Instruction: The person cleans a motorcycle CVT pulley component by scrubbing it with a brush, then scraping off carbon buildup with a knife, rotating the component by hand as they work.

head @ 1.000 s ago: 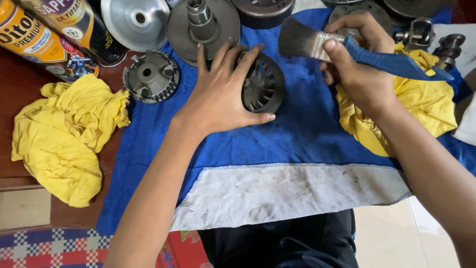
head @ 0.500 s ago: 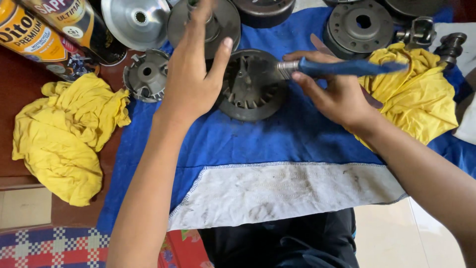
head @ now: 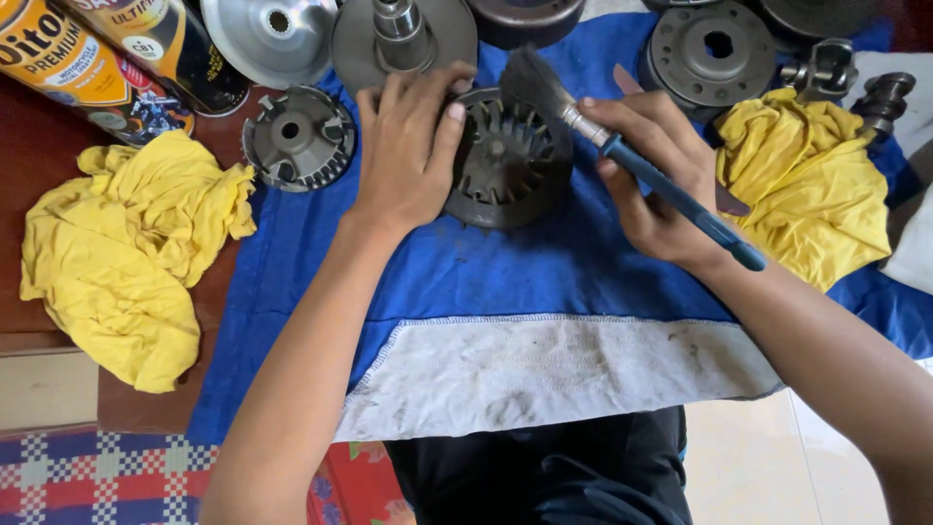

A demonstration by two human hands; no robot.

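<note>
Two yellow rags lie here, one on the wooden bench at the left, one on the blue cloth at the right. Two oil cans lie at the top left. Several metal drive parts ring the work: a shiny pulley disc, a grey disc with a central shaft, a small slotted hub, a round plate with holes and two small shaft pieces at the far right.

The finned metal wheel sits on the blue cloth in the middle. The left hand rests on its left rim, fingers curled over the edge and gripping it. The right hand has its fingers closed around the blue handle of a paintbrush, whose dark bristles touch the wheel's upper rim.
</note>
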